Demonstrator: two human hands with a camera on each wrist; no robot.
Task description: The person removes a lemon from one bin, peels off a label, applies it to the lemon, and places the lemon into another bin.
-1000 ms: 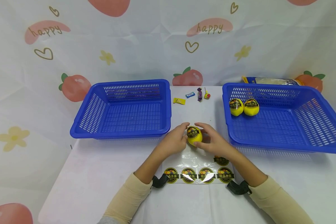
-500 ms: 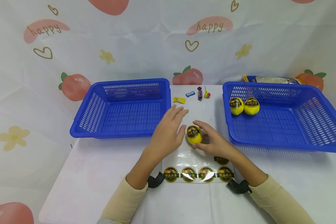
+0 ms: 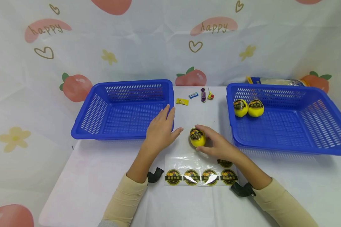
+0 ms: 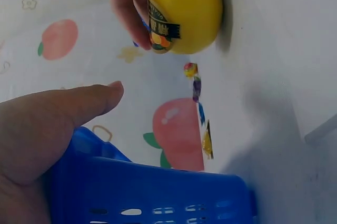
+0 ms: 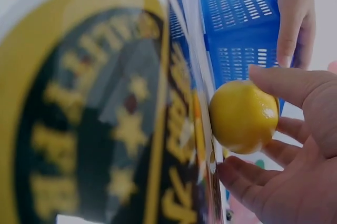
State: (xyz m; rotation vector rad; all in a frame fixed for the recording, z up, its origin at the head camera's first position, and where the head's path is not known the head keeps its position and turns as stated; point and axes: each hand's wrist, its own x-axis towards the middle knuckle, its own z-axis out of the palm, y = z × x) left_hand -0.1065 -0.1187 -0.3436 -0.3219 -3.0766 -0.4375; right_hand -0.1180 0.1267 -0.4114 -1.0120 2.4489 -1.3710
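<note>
A yellow lemon [image 3: 197, 138] with a round black-and-gold label stands on the white table, just behind a clear sticker sheet [image 3: 200, 162]. My right hand [image 3: 219, 144] grips it from the right, thumb at the near side and fingers curled round the far side. In the right wrist view the lemon [image 5: 243, 118] sits between thumb and fingers. My left hand [image 3: 160, 130] is apart from it, fingers straight, over the front right corner of the left blue basket [image 3: 122, 136]; it holds nothing. Its thumb [image 4: 87, 105] stretches toward the lemon in the left wrist view.
The right blue basket [image 3: 290, 146] holds two labelled lemons [image 3: 255, 108] at its left end. Between the baskets, toward the back, lie a yellow packet [image 3: 182, 101], a blue packet [image 3: 193, 95], a purple-wrapped candy [image 3: 203, 95] and a lollipop [image 3: 211, 95]. A bag [image 3: 278, 81] lies behind the right basket.
My left hand has let go of the lemon and moved left to the left basket's corner, its fingers straightening. The right hand and the lemon have hardly moved.
</note>
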